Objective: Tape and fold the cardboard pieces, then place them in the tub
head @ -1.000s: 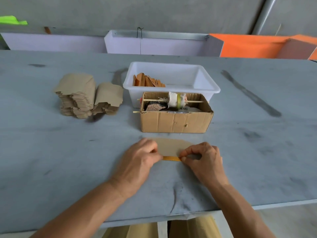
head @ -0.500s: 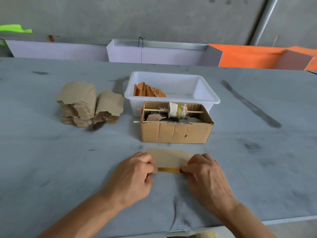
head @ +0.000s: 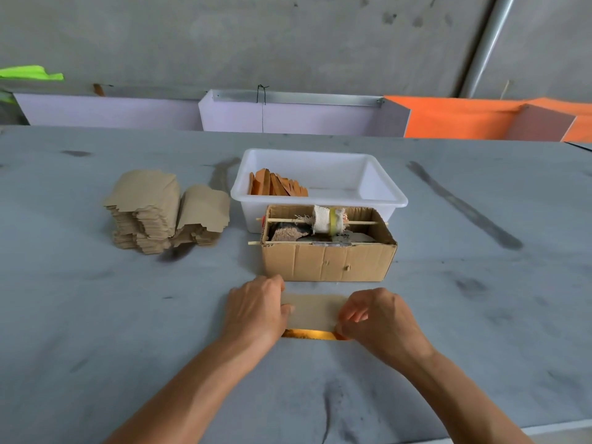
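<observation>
No readable text, labels, brands, numbers — none anywhere, no signs

Soft even daylight, faint shadows, sharp focus, wide-angle edge bowing.
</observation>
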The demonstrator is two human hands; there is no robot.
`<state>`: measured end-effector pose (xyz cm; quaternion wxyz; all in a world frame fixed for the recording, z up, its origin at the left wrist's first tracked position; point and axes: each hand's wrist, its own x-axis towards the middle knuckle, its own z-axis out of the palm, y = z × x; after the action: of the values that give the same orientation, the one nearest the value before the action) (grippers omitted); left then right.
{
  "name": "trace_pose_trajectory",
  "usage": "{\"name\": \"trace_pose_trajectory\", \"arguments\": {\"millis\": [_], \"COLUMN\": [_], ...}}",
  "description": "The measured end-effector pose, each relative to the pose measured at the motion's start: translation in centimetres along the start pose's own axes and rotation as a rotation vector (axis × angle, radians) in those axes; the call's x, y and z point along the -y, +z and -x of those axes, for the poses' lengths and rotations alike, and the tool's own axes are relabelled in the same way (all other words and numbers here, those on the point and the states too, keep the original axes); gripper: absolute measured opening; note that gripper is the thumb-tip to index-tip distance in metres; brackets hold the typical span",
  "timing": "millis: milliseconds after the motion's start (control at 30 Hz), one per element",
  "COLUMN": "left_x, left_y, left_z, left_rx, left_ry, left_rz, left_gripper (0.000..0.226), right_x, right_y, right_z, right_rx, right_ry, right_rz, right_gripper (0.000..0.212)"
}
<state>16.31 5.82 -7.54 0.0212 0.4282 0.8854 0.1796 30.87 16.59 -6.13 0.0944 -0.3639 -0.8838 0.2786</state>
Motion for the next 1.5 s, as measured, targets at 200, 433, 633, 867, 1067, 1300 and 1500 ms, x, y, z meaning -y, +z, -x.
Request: {"name": "trace_pose_trajectory", "arguments": {"millis": [200, 433, 633, 867, 1067, 1300, 1500], "left_x": [0.1, 0.2, 0.6, 0.7, 1.6, 1.0, 0.7], "left_y": [-0.8, -1.0, -0.9, -0.9, -0.8, -2.0, -3.0], "left_z": [-0.2, 0.0, 0.0, -0.4, -0.4, 0.2, 0.8], "left_rx": [0.017, 0.082, 0.065, -0.057, -0.153, -0.242, -0.087], "left_ry": [-0.032, -0.069, -0.047, 0.166, 0.491, 0.740, 0.813], "left_rz": [-0.010, 0.298, 0.364, 0.164, -0.075, -0.335, -0.487], "left_gripper": [0.017, 0.032, 0.021, 0.010, 0.021, 0.020, 0.023], "right_x": [0.2, 1.0, 0.5, 0.5, 0.4, 0.6, 0.5], "right_y": [0.4, 1.6, 1.6, 1.9, 1.7, 0.8, 0.8], "right_z": [-0.9, -2.3, -2.8, -2.4, -1.4, -1.2, -0.7], "right_rx": [-0.043, -0.109, -0.122, -0.134, -0.254, -0.220, -0.143], "right_ry": [-0.056, -0.249, -0.307, -0.359, -0.581, -0.745, -0.662], "right_rz": [0.003, 0.213, 0.235, 0.263, 0.442, 0.595, 0.588], "right_gripper": [0.020, 0.034, 0.021, 0.016, 0.023, 0.025, 0.036]}}
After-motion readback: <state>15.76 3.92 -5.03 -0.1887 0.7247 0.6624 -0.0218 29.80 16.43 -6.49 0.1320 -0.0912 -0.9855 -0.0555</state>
